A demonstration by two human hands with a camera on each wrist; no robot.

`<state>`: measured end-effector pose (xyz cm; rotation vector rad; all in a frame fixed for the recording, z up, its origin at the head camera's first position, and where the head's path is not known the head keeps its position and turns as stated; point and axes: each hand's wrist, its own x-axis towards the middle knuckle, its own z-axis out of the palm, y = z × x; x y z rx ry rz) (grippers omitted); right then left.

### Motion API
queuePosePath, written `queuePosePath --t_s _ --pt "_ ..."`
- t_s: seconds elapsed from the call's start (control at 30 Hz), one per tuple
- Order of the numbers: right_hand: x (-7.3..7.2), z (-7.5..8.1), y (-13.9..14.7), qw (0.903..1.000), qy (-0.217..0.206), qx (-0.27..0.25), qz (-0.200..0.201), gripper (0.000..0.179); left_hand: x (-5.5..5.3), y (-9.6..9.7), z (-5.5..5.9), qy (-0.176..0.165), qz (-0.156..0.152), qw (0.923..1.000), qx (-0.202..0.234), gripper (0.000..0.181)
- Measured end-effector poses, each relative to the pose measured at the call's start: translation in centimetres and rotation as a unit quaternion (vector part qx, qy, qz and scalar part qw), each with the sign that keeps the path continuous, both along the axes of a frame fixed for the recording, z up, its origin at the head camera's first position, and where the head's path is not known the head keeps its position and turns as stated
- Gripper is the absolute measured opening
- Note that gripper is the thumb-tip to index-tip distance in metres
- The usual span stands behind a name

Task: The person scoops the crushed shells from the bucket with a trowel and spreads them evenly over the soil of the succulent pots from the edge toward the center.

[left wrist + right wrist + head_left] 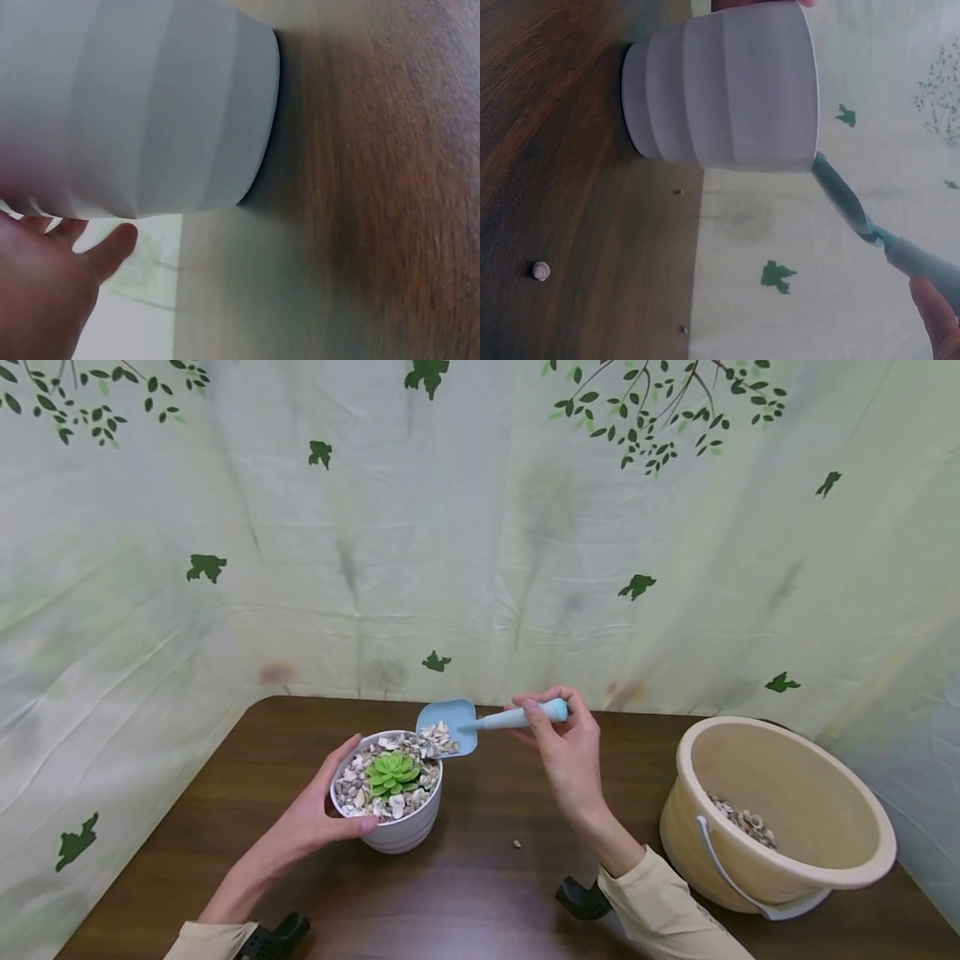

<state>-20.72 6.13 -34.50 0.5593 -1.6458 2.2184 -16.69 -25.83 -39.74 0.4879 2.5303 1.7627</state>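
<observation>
A white ribbed flowerpot [408, 837] stands upright on the table, holding a green succulent [392, 774] ringed by small shells or pebbles. My left hand [315, 814] grips it from the left, thumb at the near rim and fingers round the far side. In my right hand [570, 760] is the handle of a light blue garden trowel [504, 719]. Its blade tilts over the pot's right rim, with a heap of shells [438, 741] at the lower left edge. The right wrist view shows the blade tip [826, 171] right at the rim.
A beige bucket [686, 827] with more small shells [741, 821] inside stands at the right, its handle [723, 872] hanging down in front. One loose shell [517, 843] lies on the brown table [465, 893]. Behind hangs a leaf-patterned curtain [480, 568].
</observation>
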Motion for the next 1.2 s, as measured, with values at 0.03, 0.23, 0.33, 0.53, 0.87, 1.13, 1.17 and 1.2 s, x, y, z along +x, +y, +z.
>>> queuePosePath --t_s 0.03,0.23,0.33,0.53,0.87,1.13,1.17,1.2 --pt "0.0 0.0 0.0 1.0000 0.000 -0.002 0.002 0.023 -0.1 -0.1 0.0 -0.001 -0.002 1.0000 0.007 0.100" --pt "0.3 0.1 0.2 1.0000 0.004 0.003 0.003 0.024 -0.3 -0.3 -0.2 0.004 -0.002 0.9999 0.013 0.098" --pt "0.5 0.2 0.2 1.0000 0.006 0.006 0.002 0.024 -0.3 -0.3 -0.3 0.007 0.002 0.9999 0.009 0.099" --pt "1.1 0.4 0.1 0.9998 0.015 0.009 0.003 0.023 -0.2 -0.1 -0.3 0.010 0.011 0.9999 -0.002 0.102" --pt "1.7 0.7 0.1 0.9994 0.022 0.025 -0.009 0.023 0.2 0.3 -0.1 0.026 0.020 0.9990 -0.031 0.105" --pt "2.0 1.0 0.0 0.9989 0.026 0.034 -0.019 0.023 0.5 0.0 0.2 0.006 -0.001 1.0000 0.001 0.099" --pt "2.0 1.0 0.0 0.9989 0.028 0.034 -0.019 0.023 0.5 0.1 0.2 0.007 0.000 1.0000 0.000 0.099" --pt "2.0 1.0 -0.1 0.9988 0.029 0.035 -0.020 0.023 0.5 0.1 0.2 0.006 0.000 1.0000 0.001 0.099"
